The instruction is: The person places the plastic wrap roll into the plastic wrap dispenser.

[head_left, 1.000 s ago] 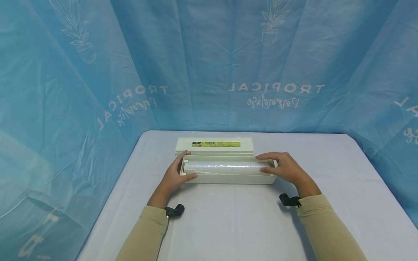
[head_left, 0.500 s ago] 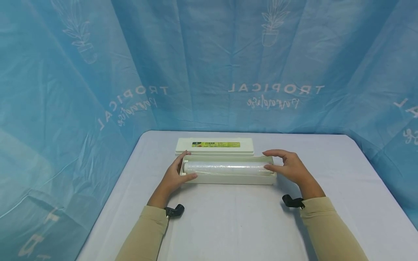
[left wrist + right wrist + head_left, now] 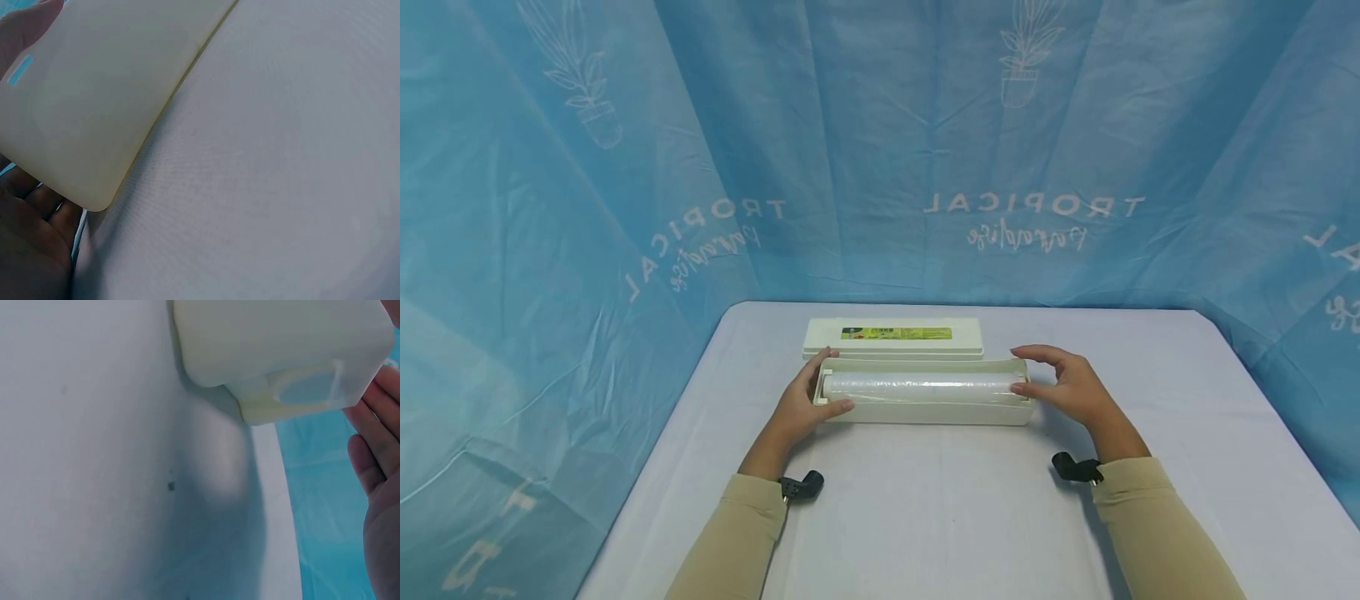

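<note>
From the left wrist, the left hand [image 3: 34,231] grips one end of the box [image 3: 119,100], thumb on the near wall, fingers behind. Too hard a squeeze might bow that wall; a slack thumb might let it slide.

From the right wrist, the right hand [image 3: 384,469] has its fingers straight beside the box's other end — I cannot tell how firmly they touch. With so little wrap, that end could slip if lifted.

From the head, the roll [image 3: 925,384] lies in the box between both hands' fingers. The right thumb and index finger are spread, thumb over the roll's end; catching it could unseat the roll. The lid [image 3: 892,345] lies just beyond the left fingertips. Compared with a second ago, the right fingers have shifted outward; left hand, box and lid look unmoved.
</note>
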`<act>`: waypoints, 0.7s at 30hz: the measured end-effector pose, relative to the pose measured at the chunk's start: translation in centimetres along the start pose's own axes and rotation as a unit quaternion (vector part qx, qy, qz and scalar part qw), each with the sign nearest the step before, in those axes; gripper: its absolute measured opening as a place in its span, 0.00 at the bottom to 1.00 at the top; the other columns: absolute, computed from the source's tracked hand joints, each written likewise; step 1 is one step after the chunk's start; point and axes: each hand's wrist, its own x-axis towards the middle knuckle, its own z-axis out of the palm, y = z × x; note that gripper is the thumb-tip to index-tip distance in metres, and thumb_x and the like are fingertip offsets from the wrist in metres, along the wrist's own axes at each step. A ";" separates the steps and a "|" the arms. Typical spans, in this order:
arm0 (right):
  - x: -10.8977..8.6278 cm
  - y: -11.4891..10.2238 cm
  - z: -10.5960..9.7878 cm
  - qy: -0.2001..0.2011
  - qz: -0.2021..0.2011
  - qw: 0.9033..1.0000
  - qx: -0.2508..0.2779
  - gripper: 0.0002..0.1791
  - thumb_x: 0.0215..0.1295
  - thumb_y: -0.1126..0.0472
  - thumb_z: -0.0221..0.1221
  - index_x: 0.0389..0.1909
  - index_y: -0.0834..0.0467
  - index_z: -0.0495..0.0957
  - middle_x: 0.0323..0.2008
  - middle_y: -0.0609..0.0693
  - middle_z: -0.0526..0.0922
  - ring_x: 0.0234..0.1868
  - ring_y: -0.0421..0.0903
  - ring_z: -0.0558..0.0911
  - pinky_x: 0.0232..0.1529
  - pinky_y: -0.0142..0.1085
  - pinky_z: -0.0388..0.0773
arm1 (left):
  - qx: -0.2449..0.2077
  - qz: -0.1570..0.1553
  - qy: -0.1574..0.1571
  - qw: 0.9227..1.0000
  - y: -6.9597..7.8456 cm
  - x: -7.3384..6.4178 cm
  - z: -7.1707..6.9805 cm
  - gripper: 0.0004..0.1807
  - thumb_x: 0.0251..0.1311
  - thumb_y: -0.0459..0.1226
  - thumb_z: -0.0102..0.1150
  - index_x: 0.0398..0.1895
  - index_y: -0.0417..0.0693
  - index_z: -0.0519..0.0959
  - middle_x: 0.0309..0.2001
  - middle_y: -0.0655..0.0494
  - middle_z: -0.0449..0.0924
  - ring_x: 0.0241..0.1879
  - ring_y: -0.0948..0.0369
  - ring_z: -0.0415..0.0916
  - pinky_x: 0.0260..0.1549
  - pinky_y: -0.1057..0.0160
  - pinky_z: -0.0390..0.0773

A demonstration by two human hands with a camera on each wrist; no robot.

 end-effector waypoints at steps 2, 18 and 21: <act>-0.1 0.2 0.0 0.002 0.005 1.000 -0.001 0.37 0.57 0.45 0.80 0.66 0.53 0.82 0.68 0.53 0.78 0.73 0.61 0.68 0.67 0.73 0.58 | 0.000 0.000 0.000 1.000 0.1 0.0 0.0 0.61 0.53 0.43 0.84 0.86 0.54 0.54 0.79 0.60 0.61 0.72 0.50 0.66 0.65 0.44 0.70; -0.7 1.4 0.4 -0.018 0.026 0.999 0.031 0.48 0.49 0.51 0.84 0.72 0.59 0.76 0.68 0.58 0.77 0.71 0.63 0.69 0.68 0.69 0.60 | -0.005 0.002 -0.001 1.000 -0.2 0.0 0.0 0.60 0.54 0.43 0.84 0.86 0.55 0.55 0.79 0.56 0.61 0.73 0.48 0.65 0.66 0.42 0.68; -0.6 1.6 0.4 -0.039 0.031 0.998 0.041 0.53 0.49 0.54 0.85 0.76 0.61 0.70 0.70 0.60 0.74 0.72 0.64 0.67 0.68 0.71 0.59 | -0.004 0.001 -0.001 1.000 -0.2 0.0 0.0 0.60 0.54 0.44 0.84 0.86 0.55 0.54 0.79 0.57 0.61 0.73 0.49 0.65 0.66 0.43 0.68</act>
